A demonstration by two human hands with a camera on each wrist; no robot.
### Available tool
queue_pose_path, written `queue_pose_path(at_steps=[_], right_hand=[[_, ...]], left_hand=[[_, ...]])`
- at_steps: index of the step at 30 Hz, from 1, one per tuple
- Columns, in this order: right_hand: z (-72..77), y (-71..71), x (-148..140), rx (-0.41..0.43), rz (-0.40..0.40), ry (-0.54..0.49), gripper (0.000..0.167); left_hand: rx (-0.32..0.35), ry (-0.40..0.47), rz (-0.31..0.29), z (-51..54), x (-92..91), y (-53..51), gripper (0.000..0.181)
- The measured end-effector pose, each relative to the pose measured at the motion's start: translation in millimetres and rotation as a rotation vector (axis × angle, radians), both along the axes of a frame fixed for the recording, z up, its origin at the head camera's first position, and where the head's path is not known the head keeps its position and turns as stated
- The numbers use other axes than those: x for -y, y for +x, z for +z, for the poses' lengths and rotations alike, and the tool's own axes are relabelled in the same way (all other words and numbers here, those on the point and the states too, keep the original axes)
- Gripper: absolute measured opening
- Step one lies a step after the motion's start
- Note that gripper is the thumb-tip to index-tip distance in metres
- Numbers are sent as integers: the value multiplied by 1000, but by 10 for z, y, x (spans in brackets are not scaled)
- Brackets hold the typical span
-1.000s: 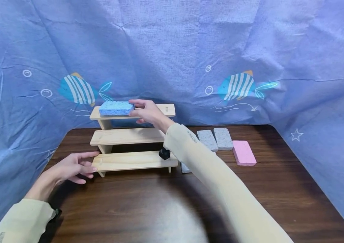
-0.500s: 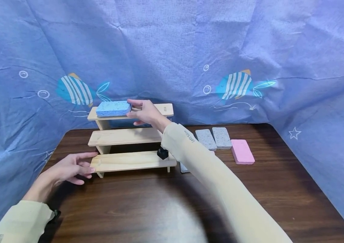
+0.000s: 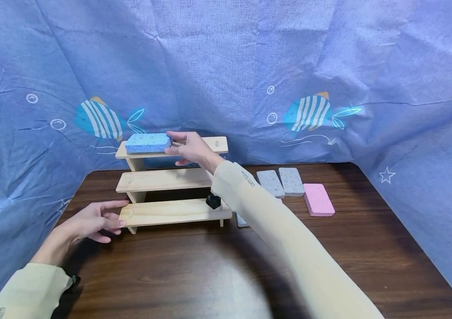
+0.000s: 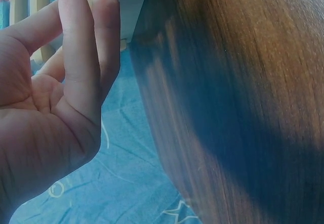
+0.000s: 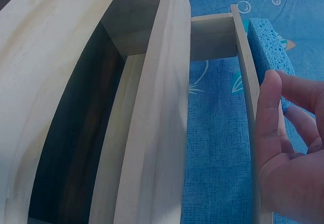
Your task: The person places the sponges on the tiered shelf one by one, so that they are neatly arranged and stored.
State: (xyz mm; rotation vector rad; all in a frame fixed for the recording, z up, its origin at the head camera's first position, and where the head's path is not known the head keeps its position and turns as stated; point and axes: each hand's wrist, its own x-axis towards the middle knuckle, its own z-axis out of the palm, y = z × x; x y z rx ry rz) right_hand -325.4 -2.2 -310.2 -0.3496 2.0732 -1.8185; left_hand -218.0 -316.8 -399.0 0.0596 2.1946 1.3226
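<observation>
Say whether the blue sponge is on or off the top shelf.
On: the blue sponge lies flat on the top shelf, toward its left end, the right hand touching it.

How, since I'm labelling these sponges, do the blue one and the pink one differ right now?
Place: the blue sponge lies on the top shelf, the pink sponge on the table.
Contact: the right hand pinches the blue sponge's end; no hand touches the pink sponge.
Direction: the blue sponge lies lengthwise along the shelf; the pink sponge points roughly front to back.
Both are rectangular blocks lying flat.
</observation>
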Motion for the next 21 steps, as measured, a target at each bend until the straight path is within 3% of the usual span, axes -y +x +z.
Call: queue_pose_path(at_steps=[10,21], right_hand=[[-9,-10,8,-1,-13,-11,70],[13,17,31,-27,-35,6,64]], left_hand=[[5,-11,4,-8,7,-12,83],[13,-21,10,-3,2,-17,84]])
